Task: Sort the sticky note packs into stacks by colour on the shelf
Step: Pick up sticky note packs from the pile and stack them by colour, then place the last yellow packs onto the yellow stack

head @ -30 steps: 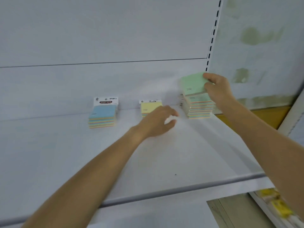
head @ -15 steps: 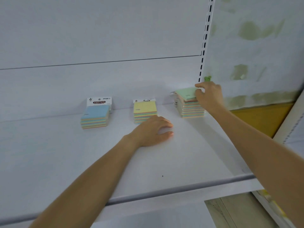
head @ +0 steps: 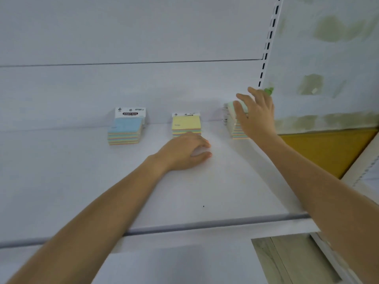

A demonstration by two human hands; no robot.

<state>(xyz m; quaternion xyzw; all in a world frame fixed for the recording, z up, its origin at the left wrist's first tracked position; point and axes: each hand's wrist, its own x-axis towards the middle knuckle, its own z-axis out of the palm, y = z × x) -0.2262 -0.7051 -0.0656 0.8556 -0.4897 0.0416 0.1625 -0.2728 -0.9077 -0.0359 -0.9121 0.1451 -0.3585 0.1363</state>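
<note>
The left forearm (head: 98,218) and right forearm (head: 328,191) are bare from the lower edge up to the wrist, slim and smooth. The left grip (head: 184,150) and right grip (head: 256,117) are bare too, with slender fingers.

Both arms reach forward, bare. The left hand (head: 184,153) lies palm down, fingers loosely bent, thumb a little apart. The right hand (head: 256,115) is higher, fingers straight and spread wide.

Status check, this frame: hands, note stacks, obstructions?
Left hand open, resting on shelf. Right hand open, spread against green stack. Blue stack, yellow stack upright; nothing blocking.
</note>
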